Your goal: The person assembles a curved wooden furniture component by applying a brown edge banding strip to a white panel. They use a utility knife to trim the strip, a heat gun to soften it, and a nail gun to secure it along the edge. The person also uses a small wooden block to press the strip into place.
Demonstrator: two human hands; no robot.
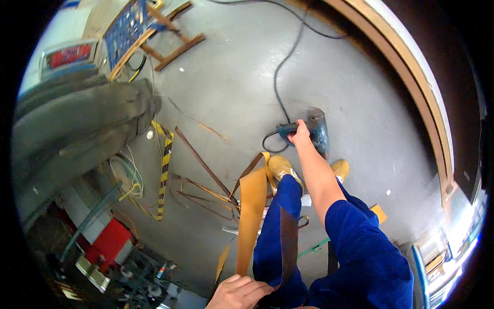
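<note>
Reaching down with the right hand (300,133), fingers closing around the power tool (311,131) on the floor (231,77), far right. Left hand (237,292), near, pinching the strip (251,216) — hanging down to the floor. Cutting apparently not yet begun — tool not lifted.

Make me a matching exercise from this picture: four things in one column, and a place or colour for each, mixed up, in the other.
Things:
1. power tool
2. long strip
3. striped tape
4. crate

Descriptions:
A. blue, top left
B. on the floor, gripped by the right hand
C. tan, running up from the left hand
D. yellow and black

Pairs: 1-B, 2-C, 3-D, 4-A
</note>
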